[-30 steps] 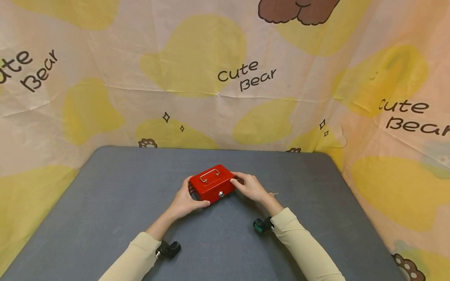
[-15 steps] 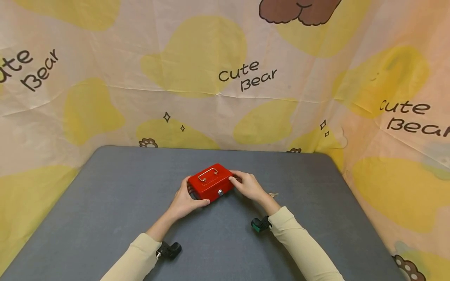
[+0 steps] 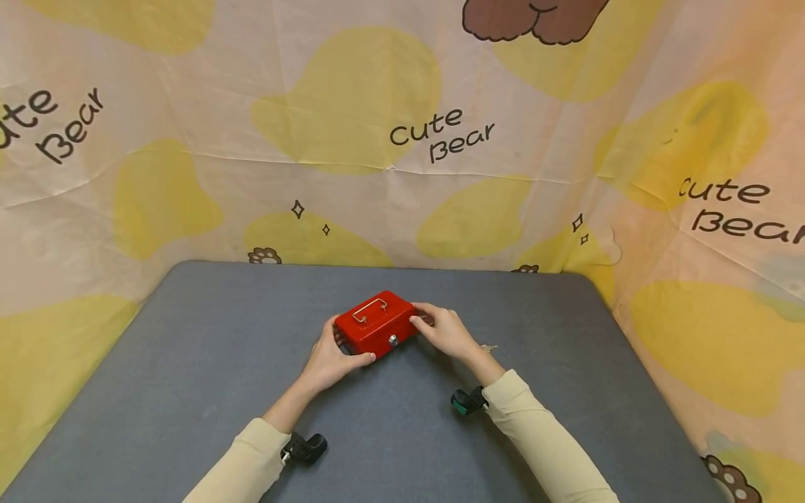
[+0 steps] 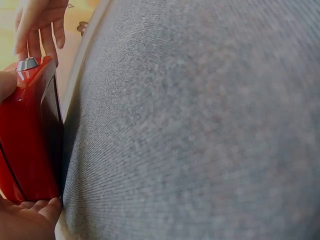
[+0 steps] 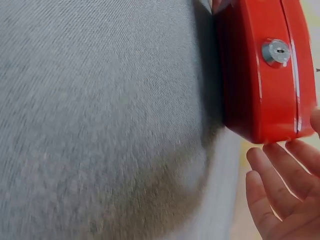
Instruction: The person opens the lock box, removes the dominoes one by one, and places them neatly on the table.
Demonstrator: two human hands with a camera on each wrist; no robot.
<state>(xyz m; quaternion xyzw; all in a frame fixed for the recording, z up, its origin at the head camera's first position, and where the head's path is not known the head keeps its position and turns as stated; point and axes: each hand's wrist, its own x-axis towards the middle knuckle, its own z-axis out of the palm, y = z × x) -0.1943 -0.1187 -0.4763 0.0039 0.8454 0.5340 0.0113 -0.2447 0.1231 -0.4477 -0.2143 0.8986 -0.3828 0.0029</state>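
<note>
One box (image 3: pixel 375 325) leftward; two hands (image 3: pixel 328 359) (image 3: pixel 449 333)

Grey-blue bench (image 3: pixel 189 377), small metal key-like piece (image 3: pixel 488 348) lying on it at right, pale backdrop (image 3: pixel 233 70) behind, yellow blotches (image 3: pixel 371 91), 3 black "cute Bear" letterings (image 3: pixel 445 126), 4 sparkle outlines (image 3: pixel 298 201), brown cartoon shape (image 3: pixel 534 22) at top.
</note>
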